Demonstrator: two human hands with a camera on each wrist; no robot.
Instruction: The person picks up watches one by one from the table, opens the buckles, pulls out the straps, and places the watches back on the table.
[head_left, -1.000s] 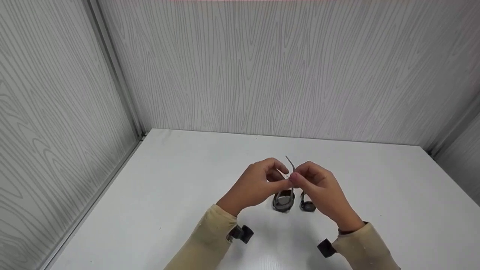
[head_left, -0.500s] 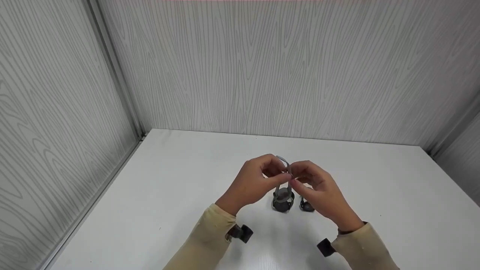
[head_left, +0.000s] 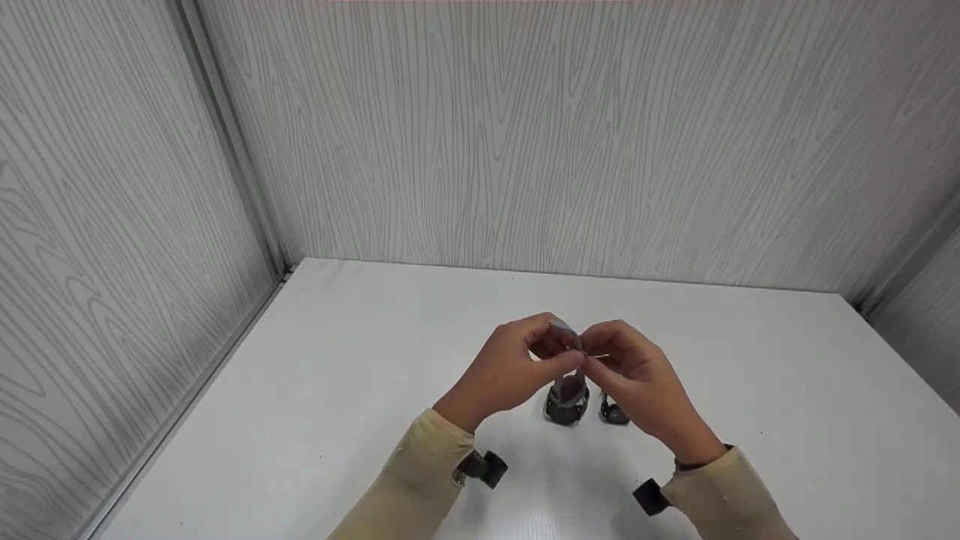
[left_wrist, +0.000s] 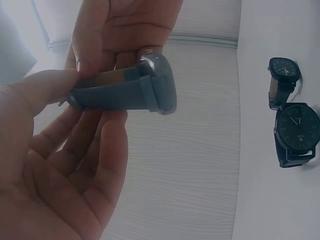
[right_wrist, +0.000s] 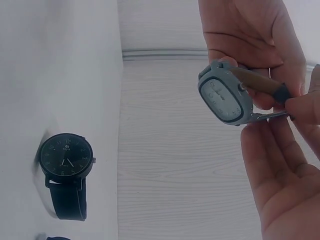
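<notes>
Between both hands is a grey-blue wristwatch with a rounded-square face. Its strap is bent into a loop, and the tan inner side shows. My left hand pinches the strap's end area between thumb and fingers. Opposite it, my right hand pinches the same area, fingertips meeting the left ones. A thin metal piece sticks out beside the right fingers; the buckle is mostly hidden by fingertips. Below the hands lie a black round watch and a smaller dark squarish watch on the table.
The white tabletop extends around the hands. Grey wood-grain panels stand behind it and at the left. Small black blocks sit at the left wrist and right wrist.
The strap end that stuck up above the fingertips has bent over leftward and come lower. The thin metal piece now shows at the right fingers. Both hands have barely moved.
</notes>
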